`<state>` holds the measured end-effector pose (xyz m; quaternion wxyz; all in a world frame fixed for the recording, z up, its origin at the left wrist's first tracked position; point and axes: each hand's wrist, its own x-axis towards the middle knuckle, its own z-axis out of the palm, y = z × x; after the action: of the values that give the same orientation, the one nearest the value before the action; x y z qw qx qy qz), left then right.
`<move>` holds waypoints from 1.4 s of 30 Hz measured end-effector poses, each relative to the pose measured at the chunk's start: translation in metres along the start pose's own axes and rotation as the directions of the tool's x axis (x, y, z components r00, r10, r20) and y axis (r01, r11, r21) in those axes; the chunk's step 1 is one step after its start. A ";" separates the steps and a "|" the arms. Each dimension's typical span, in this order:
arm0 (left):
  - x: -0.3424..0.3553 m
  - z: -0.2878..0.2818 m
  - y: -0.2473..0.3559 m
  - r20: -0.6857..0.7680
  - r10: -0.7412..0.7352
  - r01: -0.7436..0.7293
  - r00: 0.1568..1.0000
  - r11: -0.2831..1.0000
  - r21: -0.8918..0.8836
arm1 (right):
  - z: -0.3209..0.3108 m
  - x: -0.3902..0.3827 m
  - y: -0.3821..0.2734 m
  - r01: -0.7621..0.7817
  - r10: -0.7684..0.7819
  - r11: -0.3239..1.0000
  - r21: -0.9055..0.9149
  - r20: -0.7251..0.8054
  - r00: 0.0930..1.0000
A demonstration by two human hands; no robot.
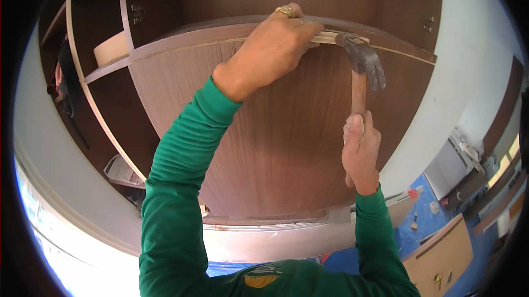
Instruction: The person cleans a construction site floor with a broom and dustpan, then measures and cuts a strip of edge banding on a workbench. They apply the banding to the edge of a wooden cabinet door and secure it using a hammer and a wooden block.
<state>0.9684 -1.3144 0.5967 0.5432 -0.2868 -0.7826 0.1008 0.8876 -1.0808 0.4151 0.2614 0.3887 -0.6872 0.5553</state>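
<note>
Person in green sleeves at a brown wood cabinet panel: left hand, ring on one finger, pinches a pale edge strip against the panel's top edge; right hand grips a wooden-handled hammer upright, head touching the strip. Tape roll on shelf at upper left; blue floor sheet lower rt.

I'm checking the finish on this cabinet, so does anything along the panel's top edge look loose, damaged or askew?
Yes. The pale edge strip by the hammer head stands off the brown panel rather than lying flush. The left hand presses it down there; the right hand grips the hammer's wooden handle. Elsewhere the edge looks even.
</note>
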 end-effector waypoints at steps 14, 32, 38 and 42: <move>-0.043 -0.055 -0.028 -0.029 0.008 -0.009 1.000 0.999 -0.042 | 0.070 -0.024 -0.050 0.094 -0.099 0.994 -0.052 -0.110 0.989; -0.045 -0.126 -0.058 0.284 -0.503 0.568 0.816 0.610 -0.552 | 0.080 -0.053 -0.103 0.092 -0.028 0.914 0.396 -0.164 0.986; -0.058 -0.144 -0.063 0.366 -0.533 0.638 0.763 0.531 -0.557 | 0.086 -0.060 -0.101 0.085 -0.035 0.899 0.429 -0.122 0.992; -0.068 -0.149 -0.063 0.358 -0.543 0.649 0.760 0.605 -0.461 | 0.086 -0.061 -0.101 0.052 -0.016 0.891 0.451 -0.083 0.996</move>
<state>1.0985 -1.4268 0.6306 0.3628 -0.1438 -0.8722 -0.2950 1.0112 -1.1571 0.4017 0.1997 0.4293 -0.5214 0.7099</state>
